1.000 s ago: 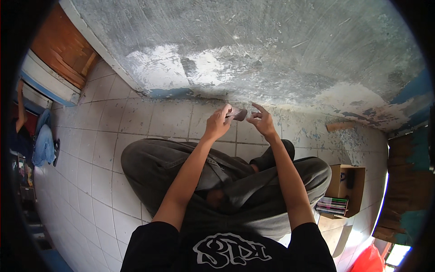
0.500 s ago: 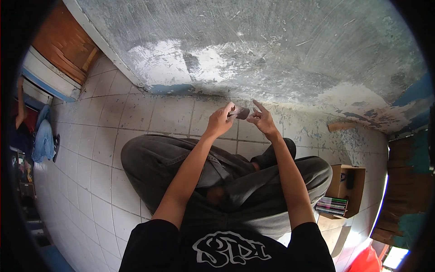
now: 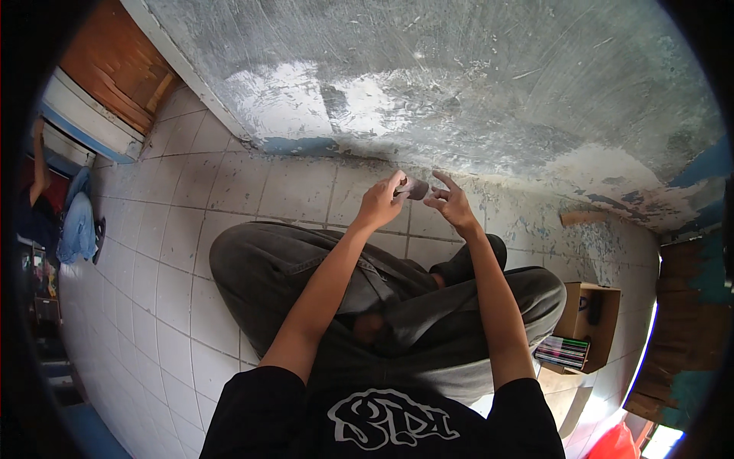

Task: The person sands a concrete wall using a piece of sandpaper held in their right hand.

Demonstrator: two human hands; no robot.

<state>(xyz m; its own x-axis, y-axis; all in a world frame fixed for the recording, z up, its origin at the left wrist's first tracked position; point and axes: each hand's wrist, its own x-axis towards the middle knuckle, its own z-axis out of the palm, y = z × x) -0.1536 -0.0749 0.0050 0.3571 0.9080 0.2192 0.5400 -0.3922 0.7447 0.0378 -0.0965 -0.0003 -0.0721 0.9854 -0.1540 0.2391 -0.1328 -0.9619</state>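
My left hand [image 3: 380,203] pinches a small, curved grey-brown piece of sandpaper [image 3: 416,189] between thumb and fingers, above the tiles close to the wall. Just right of its free edge is my right hand [image 3: 455,208], fingers apart with the index stretched out; nothing shows in its grasp. Pale dust whitens the fingertips of both hands. Beyond them rises the grey wall [image 3: 459,99], scraped and patchy, with white areas and remnants of blue paint low down.
My crossed legs fill the middle of the tiled floor [image 3: 172,252]. Paint flakes and a wooden strip [image 3: 582,217] lie along the wall. A cardboard box [image 3: 604,321] with stacked thin cases [image 3: 562,351] stands by my right knee. Another person [image 3: 75,226] is at the far left.
The view has shifted slightly. My right hand's fingers have spread and its thumb has come away from the sandpaper; my left hand still holds it.
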